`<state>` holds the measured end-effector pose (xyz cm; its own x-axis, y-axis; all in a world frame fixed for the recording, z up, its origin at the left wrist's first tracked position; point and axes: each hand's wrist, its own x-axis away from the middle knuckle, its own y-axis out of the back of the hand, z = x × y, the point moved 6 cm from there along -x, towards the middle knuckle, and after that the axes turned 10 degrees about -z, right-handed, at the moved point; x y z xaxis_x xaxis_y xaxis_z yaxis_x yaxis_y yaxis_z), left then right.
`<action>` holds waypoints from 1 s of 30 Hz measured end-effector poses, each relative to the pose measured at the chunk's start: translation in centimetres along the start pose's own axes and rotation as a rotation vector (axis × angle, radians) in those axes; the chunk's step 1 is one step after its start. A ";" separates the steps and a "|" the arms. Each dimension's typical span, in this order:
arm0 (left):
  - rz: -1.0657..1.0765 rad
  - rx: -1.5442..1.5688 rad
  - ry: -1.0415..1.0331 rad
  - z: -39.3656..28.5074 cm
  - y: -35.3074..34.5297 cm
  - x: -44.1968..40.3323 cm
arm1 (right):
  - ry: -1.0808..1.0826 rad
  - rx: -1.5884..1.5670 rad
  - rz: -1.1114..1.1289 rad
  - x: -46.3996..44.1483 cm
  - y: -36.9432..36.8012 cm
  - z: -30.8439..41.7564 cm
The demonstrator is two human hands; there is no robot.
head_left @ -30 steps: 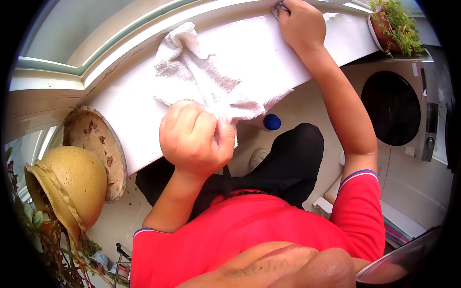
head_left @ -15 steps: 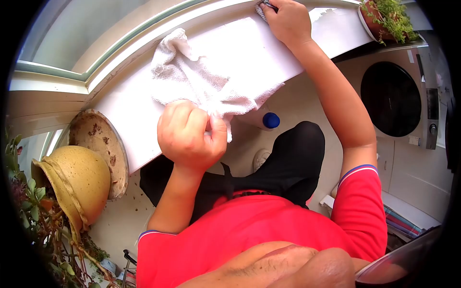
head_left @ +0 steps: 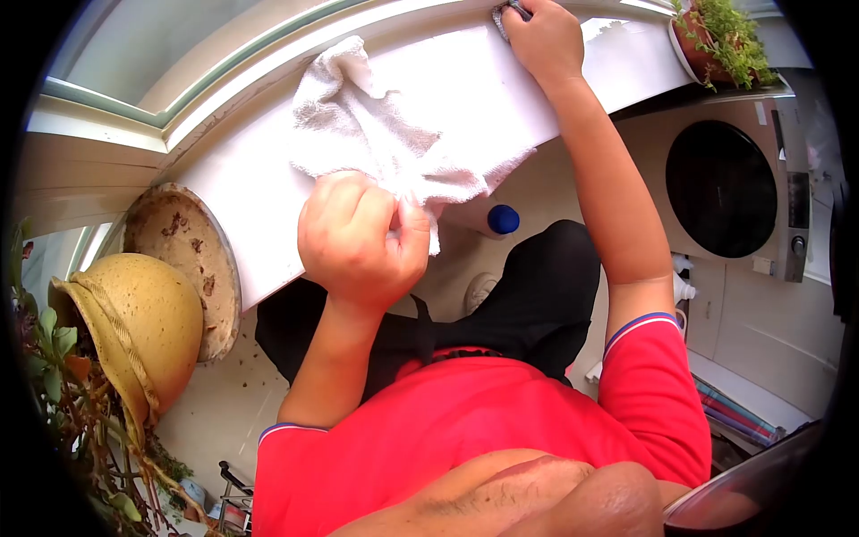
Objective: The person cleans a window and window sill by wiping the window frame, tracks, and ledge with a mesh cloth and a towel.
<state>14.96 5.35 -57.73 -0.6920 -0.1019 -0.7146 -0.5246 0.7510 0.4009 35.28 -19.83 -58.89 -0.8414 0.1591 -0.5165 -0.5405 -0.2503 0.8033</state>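
My left hand (head_left: 360, 240) is closed in a fist on the lower edge of a white towel (head_left: 362, 116). The towel lies crumpled across the white windowsill (head_left: 242, 206), with part hanging over its front edge. Farther along the sill, against the window frame, my right hand (head_left: 546, 40) presses a small grey cloth (head_left: 501, 20) down. Most of that cloth is hidden under the fingers. A wet, shiny patch (head_left: 601, 34) shows on the sill just right of my right hand.
A bottle with a blue cap (head_left: 503, 219) stands below the sill. At left are a tilted yellow pot (head_left: 152, 313) with trailing plants and a dirty round saucer (head_left: 219, 268). A potted plant (head_left: 716, 45) sits at the sill's right end, near a washing machine (head_left: 769, 233).
The whole view has shifted slightly. My right hand sits a little farther right and lower in the picture, still on the grey cloth. My left hand keeps its hold on the towel.
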 end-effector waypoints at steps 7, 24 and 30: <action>-0.017 0.006 -0.026 -0.1 0.0 0.0 | 0.007 -0.216 -0.020 0.4 1.6 1.9; 0.002 -0.011 -0.025 -0.1 -0.3 -0.1 | 0.074 -0.045 -0.118 0.4 2.0 2.5; 0.002 -0.010 -0.029 -0.1 -0.3 0.0 | 0.206 -0.080 -0.160 0.8 1.5 2.9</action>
<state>15.04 5.07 -57.84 -0.6787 -0.0811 -0.7299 -0.5282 0.7444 0.4084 33.82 -17.29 -57.26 -0.7226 0.0073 -0.6912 -0.6580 -0.3138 0.6845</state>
